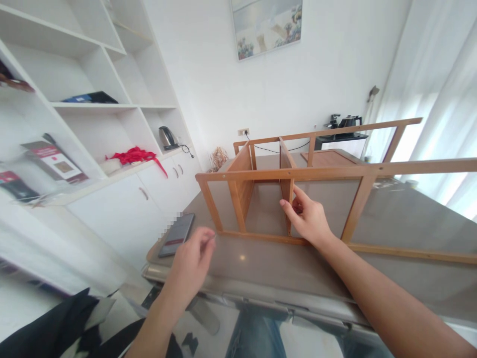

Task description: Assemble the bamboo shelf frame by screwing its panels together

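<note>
A wooden shelf frame (328, 172) lies on its side on the grey-topped table (261, 258). Two shelf boards stand upright between its rails: a left shelf board (244, 184) and a right shelf board (286, 174). My right hand (309, 216) is at the front edge of the right board, thumb and forefinger on either side of it, the other fingers curled. Left of that, my left hand (194, 253) hovers over the table's near edge, apart from the frame. Its fingertips are pinched together; whatever they hold is too small to make out.
A dark tablet-like slab (177, 234) lies at the table's left end. A brown panel (328, 158) rests beyond the frame. White shelving (93, 107) lines the left wall, bearing a kettle (167, 138) and red cloth (136, 155). Curtains (439, 99) hang right.
</note>
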`<state>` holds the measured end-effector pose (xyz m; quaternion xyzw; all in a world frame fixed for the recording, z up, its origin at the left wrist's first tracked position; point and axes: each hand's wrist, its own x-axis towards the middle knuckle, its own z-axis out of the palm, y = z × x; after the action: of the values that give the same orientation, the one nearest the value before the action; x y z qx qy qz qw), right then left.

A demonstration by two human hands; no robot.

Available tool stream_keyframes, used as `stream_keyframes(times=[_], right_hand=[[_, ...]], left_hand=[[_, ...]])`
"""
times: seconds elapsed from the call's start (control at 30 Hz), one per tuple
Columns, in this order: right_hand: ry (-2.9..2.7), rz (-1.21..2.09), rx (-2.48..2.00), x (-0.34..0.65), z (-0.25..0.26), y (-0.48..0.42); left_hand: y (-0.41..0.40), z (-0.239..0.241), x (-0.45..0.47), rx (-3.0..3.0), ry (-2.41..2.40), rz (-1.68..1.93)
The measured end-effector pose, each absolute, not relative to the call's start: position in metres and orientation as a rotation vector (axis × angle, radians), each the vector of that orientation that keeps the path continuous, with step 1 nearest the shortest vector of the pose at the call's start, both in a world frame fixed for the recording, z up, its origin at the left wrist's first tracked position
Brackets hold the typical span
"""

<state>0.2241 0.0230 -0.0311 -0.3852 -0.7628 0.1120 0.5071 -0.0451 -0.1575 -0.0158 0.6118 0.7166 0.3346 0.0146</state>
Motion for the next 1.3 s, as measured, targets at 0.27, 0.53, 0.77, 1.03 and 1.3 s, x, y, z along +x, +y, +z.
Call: stream_keyframes(times=[0.27, 0.53, 0.77, 1.03, 1.3], right_hand=[[-1.845, 0.277, -0.933, 0.224, -0.032, 0.021], [-1.862, 0.303, -0.917, 0.225, -0.031, 0.019], [-1.878, 0.333, -0.885, 0.226, -0.032, 0.018], [-1.885, 0.321, -0.876, 0.228, -0.031, 0.019], [-1.842, 0.281, -0.860, 0.229, -0.032, 0.014]], left_hand=[[-0.135, -0.003, 0.029, 2.013, 1.616, 1.367], [-0.064, 0.019, 0.060, 2.114, 1.476, 1.535], [-0.016, 0.022, 0.084, 2.237, 1.662, 1.629], [0.012, 0.004, 0.100, 2.134, 1.517, 1.820], [0.002, -0.006, 0.095, 2.100, 1.182, 1.969]])
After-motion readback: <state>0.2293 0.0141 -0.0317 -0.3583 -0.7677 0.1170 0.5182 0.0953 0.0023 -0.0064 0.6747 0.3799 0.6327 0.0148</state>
